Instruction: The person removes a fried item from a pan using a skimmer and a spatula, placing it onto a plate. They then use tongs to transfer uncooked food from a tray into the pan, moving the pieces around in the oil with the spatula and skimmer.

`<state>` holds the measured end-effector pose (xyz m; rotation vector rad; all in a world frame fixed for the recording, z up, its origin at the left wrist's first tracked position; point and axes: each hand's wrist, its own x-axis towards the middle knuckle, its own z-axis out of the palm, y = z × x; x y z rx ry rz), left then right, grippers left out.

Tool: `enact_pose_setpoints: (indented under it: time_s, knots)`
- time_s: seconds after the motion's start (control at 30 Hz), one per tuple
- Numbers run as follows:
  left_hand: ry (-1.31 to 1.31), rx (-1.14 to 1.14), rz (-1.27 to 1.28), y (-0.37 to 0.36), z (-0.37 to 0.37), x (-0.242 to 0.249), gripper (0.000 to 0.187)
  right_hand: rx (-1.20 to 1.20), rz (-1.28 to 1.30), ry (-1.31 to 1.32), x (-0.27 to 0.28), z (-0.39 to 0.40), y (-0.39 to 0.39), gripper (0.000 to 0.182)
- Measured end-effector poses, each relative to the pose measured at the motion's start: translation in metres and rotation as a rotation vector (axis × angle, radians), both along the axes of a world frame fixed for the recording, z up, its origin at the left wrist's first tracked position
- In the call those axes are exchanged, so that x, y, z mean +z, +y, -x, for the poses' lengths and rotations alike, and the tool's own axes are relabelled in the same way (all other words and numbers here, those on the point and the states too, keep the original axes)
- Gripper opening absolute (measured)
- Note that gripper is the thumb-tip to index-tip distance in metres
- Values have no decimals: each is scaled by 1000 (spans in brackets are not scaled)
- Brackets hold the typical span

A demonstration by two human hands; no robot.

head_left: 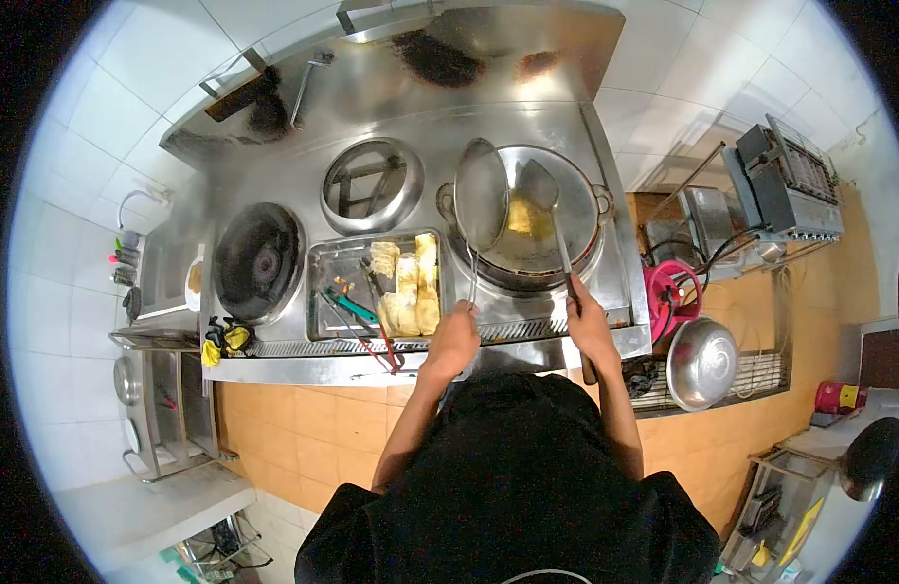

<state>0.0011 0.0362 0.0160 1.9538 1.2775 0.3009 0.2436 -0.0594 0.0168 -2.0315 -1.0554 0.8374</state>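
My left hand [454, 341] is closed on the handle of a round mesh strainer [482, 195], which is held over the left rim of a wide two-handled wok [557, 255]. In my right hand [591, 328] is the dark handle of a metal spatula [541, 185], its blade inside the wok. A yellow piece of food [521, 217] lies in the wok, between strainer and spatula. Left of my left hand, a metal tray [323, 326] holds pale yellow rolls [427, 282], red-handled tongs [379, 341] and a teal-handled tool [350, 306].
A black round burner plate [259, 261] and an open burner ring [372, 185] are on the steel stove to the left. Yellow-black cloth [226, 341] sits at its front left corner. To the right are a pink basket [671, 297] and a metal bowl [702, 363].
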Motion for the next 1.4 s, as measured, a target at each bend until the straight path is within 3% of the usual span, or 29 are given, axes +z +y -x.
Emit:
enact_pose_setpoints:
  time_s: [0.07, 0.2, 0.43, 0.53, 0.57, 0.6, 0.67, 0.77, 0.9, 1.0, 1.03, 1.13, 1.27, 1.4]
  knots:
    - [1, -2, 11, -3, 1, 6, 26, 26, -51, -58, -13, -2, 9, 51]
    - [-35, 33, -3, -4, 7, 9, 25, 47, -97, 120, -3, -8, 18, 50]
    - [-26, 44, -19, 8, 14, 10, 23, -49, -96, 14, -2, -27, -4, 51]
    - [-11, 32, -17, 12, 12, 2, 23, -67, -121, -58, -25, -27, -9, 51]
    - [-14, 29, -16, 11, 10, 2, 23, 7, -354, -238, -34, -26, -3, 51]
    - [-29, 30, -29, 11, 9, 2, 23, 7, -354, -239, -40, -29, -5, 51]
    - [-43, 30, -42, 11, 8, 3, 25, -10, -100, 83, -31, -30, -9, 51]
    - [-41, 31, -8, 10, 9, 5, 25, -95, 19, 142, 5, -27, -6, 51]
    - [-7, 26, 13, 10, 10, 7, 26, -67, -103, -52, -24, -40, -5, 52]
    - [-13, 40, 25, 13, 10, 6, 26, 15, -116, -23, -16, -37, -7, 51]
    - [-32, 38, 13, 13, 11, 4, 26, -30, 13, 190, 1, -35, -8, 51]
    - [-18, 37, 17, 15, 12, 0, 27, -55, -113, 118, -15, -43, -9, 51]
    - [-56, 52, -59, 14, 10, 0, 26, -49, -25, -6, 1, -43, -9, 50]
    - [-69, 59, -41, 15, 10, -3, 26, 12, -18, 83, -5, -44, -13, 50]
